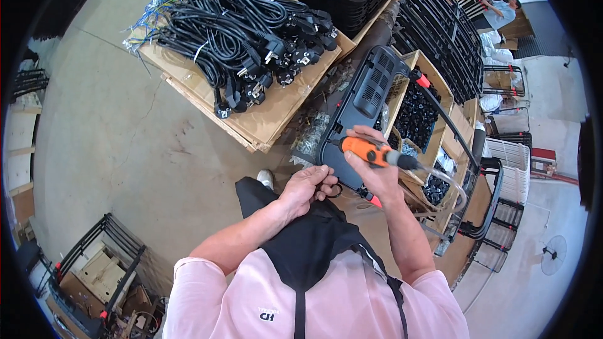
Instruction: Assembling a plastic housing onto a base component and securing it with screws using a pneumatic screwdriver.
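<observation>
My right hand (382, 179) is wrapped round an orange power screwdriver (361, 149), held over the lower part of a black plastic panel (344, 166). A hose (463, 198) trails from the tool's dark rear end. On the panel's upper part sits a black vented cover (377, 81). My left hand (304, 189) is closed in a pinch at the panel's near end; what its fingers hold, if anything, is hidden. A small black loop (338, 191) shows just beside those fingertips.
Black power cords (232, 37) with plugs lie heaped on a cardboard-topped stack (264, 127) at the upper left. Right of the panel, a wooden parts box (447, 97) contains small black parts (416, 116). Black metal frames (440, 44) lean beyond it. Another person (499, 14) stands at the far right.
</observation>
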The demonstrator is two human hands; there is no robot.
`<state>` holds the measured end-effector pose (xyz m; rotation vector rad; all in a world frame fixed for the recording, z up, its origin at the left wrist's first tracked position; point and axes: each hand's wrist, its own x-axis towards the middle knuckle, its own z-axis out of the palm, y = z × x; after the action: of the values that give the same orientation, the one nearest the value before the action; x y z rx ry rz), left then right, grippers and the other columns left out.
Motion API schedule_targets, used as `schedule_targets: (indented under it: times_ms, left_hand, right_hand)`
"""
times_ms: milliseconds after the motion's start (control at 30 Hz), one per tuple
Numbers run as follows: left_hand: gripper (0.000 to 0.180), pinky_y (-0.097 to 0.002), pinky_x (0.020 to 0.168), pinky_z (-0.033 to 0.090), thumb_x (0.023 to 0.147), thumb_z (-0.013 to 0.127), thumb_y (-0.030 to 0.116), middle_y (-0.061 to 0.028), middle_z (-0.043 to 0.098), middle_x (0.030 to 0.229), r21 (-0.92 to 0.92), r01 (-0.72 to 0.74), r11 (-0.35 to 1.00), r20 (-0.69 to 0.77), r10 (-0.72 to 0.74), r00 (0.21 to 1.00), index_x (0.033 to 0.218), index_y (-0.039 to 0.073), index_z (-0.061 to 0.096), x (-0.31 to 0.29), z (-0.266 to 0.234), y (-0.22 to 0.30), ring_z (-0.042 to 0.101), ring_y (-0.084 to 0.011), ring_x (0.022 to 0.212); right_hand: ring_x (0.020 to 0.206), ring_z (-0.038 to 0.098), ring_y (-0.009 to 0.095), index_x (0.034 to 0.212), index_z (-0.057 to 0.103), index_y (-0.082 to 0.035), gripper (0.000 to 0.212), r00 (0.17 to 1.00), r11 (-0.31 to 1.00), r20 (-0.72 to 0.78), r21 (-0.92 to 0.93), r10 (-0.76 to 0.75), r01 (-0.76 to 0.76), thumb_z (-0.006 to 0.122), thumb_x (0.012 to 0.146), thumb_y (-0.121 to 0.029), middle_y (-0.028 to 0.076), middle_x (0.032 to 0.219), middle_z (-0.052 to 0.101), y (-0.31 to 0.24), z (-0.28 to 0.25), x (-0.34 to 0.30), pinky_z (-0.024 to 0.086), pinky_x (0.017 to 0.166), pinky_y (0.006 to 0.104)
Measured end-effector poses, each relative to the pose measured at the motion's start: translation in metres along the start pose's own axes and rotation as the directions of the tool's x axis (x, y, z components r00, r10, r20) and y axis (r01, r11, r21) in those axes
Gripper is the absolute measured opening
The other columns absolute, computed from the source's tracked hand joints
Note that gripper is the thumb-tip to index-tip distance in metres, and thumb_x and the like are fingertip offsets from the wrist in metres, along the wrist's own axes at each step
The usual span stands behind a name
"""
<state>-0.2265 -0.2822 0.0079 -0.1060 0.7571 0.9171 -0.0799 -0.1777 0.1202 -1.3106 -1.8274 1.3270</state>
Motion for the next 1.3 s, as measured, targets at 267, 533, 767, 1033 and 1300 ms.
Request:
schedule_targets:
  times_ms: [267, 533, 767, 1033, 1300]
  left_hand:
    - [0.024, -0.0269, 0.061, 0.047, 0.109, 0.061, 0.034, 0.0027, 0.062, 0.084, -0.265, -0.012, 0.964, 0.0, 0.013, 1.0, 0.108, 0.011, 0.067, 0.027, 0.03, 0.013, 0.057, -0.0118, 0.072]
    - [0.024, -0.027, 0.065, 0.049, 0.11, 0.06, 0.034, 0.0017, 0.06, 0.083, -0.266, -0.003, 0.964, 0.02, 0.009, 1.0, 0.108, 0.011, 0.066, 0.082, 0.104, 0.016, 0.058, -0.0123, 0.075]
    - [0.021, -0.0271, 0.071, 0.051, 0.111, 0.056, 0.029, 0.0015, 0.061, 0.086, -0.249, -0.022, 0.968, -0.03, 0.015, 0.999, 0.118, 0.011, 0.064, 0.137, 0.171, 0.012, 0.057, -0.0134, 0.08]
    - [0.029, -0.0264, 0.071, 0.052, 0.114, 0.05, 0.031, 0.0009, 0.06, 0.089, -0.297, 0.018, 0.955, -0.016, -0.024, 1.0, 0.126, 0.008, 0.063, 0.224, 0.224, 0.013, 0.057, -0.0123, 0.08]
    - [0.028, -0.0282, 0.071, 0.05, 0.114, 0.051, 0.027, -0.0009, 0.063, 0.098, 0.018, -0.017, 1.0, -0.006, 0.017, 1.0, 0.129, 0.006, 0.061, 0.259, 0.257, 0.027, 0.059, -0.0124, 0.084]
  right_hand:
    - [0.122, 0.068, 0.026, 0.138, 0.054, 0.002, 0.055, 0.99, 0.948, -0.139, 0.317, 0.037, 0.01, 0.078, 0.088, 0.0, 0.021, 0.132, 0.069, -0.007, -0.043, -0.048, 0.053, 0.108, 0.0402]
    - [0.121, 0.067, 0.025, 0.138, 0.053, 0.0, 0.055, 0.968, 0.941, -0.249, 0.319, -0.035, 0.116, 0.079, 0.089, -0.001, 0.02, 0.134, 0.068, 0.022, -0.103, -0.046, 0.054, 0.106, 0.0391]
    - [0.118, 0.069, 0.024, 0.135, 0.057, -0.001, 0.05, 0.96, 0.939, -0.267, 0.301, -0.082, 0.164, 0.079, 0.09, -0.003, 0.016, 0.13, 0.07, 0.046, -0.184, -0.015, 0.055, 0.105, 0.0387]
    - [0.124, 0.066, 0.026, 0.135, 0.056, -0.003, 0.053, 0.982, 0.937, -0.18, 0.33, -0.054, 0.112, 0.081, 0.089, -0.006, 0.019, 0.133, 0.068, 0.096, -0.266, 0.047, 0.053, 0.108, 0.0422]
    - [0.121, 0.067, 0.021, 0.137, 0.056, -0.002, 0.054, 0.956, 0.944, -0.292, 0.304, -0.037, 0.129, 0.081, 0.09, -0.007, 0.014, 0.128, 0.072, 0.1, -0.315, 0.136, 0.054, 0.106, 0.0368]
